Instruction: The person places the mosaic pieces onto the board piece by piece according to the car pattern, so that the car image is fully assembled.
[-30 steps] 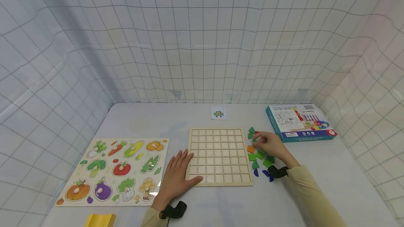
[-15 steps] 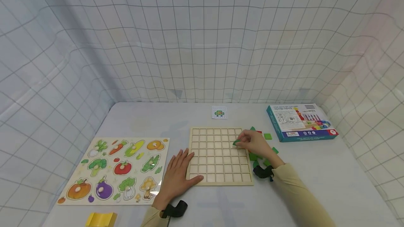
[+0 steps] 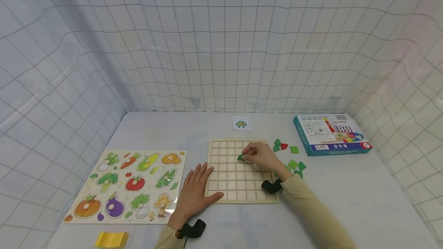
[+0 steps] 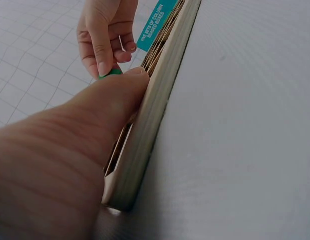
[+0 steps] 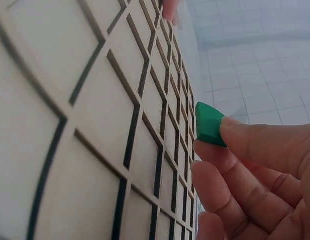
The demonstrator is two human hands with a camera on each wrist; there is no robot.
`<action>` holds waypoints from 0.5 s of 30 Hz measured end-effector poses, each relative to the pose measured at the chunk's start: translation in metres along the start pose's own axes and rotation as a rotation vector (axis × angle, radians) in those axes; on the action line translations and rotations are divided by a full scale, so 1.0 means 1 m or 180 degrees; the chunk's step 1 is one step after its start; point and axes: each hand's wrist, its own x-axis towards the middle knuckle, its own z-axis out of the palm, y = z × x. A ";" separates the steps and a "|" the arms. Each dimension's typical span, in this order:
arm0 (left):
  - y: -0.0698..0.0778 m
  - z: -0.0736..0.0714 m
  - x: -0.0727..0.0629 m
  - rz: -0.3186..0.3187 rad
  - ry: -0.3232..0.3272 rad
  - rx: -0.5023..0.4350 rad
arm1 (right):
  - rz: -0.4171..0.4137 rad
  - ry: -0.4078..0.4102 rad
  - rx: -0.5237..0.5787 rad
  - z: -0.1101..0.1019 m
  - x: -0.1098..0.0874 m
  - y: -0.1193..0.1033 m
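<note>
A wooden grid board (image 3: 232, 185) of square cells lies in the middle of the table in the head view. My right hand (image 3: 262, 156) is over its upper right part and pinches a green quarter-circle tile (image 5: 208, 124) between thumb and fingers, just above the cells. My left hand (image 3: 195, 193) lies flat at the board's left edge, fingers spread, the thumb over the lower left corner. Right of the board lie several loose tiles: green squares (image 3: 294, 149), green quarter-circles (image 3: 302, 166) and a red quarter-circle (image 3: 284, 146). My right forearm hides part of this pile.
Behind the board lies a small pattern card (image 3: 241, 123). A teal and blue box (image 3: 332, 134) stands at the back right. A vegetable peg puzzle (image 3: 126, 187) lies on the left, with a yellow block (image 3: 112, 239) at the front left. Gridded white cloth walls enclose the table.
My right hand has moved left from the loose tiles to above the board, carrying the green quarter-circle tile. My left hand has stayed at the board's edge.
</note>
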 end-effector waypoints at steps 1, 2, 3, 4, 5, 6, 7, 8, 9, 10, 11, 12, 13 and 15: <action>0.000 0.000 0.000 0.0009 0.0015 0.0004 | 0.0000 0.0002 -0.0021 0.002 0.002 -0.001; 0.000 0.000 0.000 0.0021 0.0029 -0.0001 | 0.0006 0.0005 -0.0044 0.004 0.004 -0.001; -0.001 0.001 0.000 0.0041 0.0047 0.0019 | 0.0015 0.0006 -0.0056 0.006 0.006 -0.002; -0.001 0.001 0.000 0.0054 0.0061 0.0018 | 0.0022 0.0012 -0.0062 0.008 0.008 -0.003; -0.001 0.001 0.000 0.0068 0.0073 0.0017 | 0.0035 0.0013 -0.0057 0.010 0.009 -0.004; -0.001 0.001 0.000 0.0078 0.0080 0.0024 | 0.0045 0.0009 -0.0062 0.012 0.011 -0.005; -0.001 0.001 0.000 0.0085 0.0085 0.0018 | 0.0048 0.0004 -0.0074 0.014 0.012 -0.006; -0.001 0.001 0.001 0.0086 0.0083 0.0014 | 0.0063 -0.0002 -0.0077 0.015 0.013 -0.008; -0.001 0.002 0.001 0.0079 0.0071 0.0019 | 0.0072 -0.0010 -0.0088 0.017 0.014 -0.009; -0.001 0.001 0.000 0.0063 0.0058 0.0002 | 0.0077 -0.0014 -0.0108 0.018 0.015 -0.010; -0.001 0.002 0.000 0.0060 0.0051 0.0010 | 0.0086 -0.0021 -0.0135 0.019 0.015 -0.011; -0.001 0.002 0.000 0.0046 0.0035 0.0019 | 0.0096 -0.0024 -0.0174 0.020 0.016 -0.012; -0.001 0.002 0.000 0.0035 0.0020 0.0023 | 0.0107 -0.0030 -0.0202 0.021 0.017 -0.013; -0.001 0.002 0.000 0.0013 0.0000 0.0042 | 0.0111 -0.0038 -0.0247 0.022 0.018 -0.014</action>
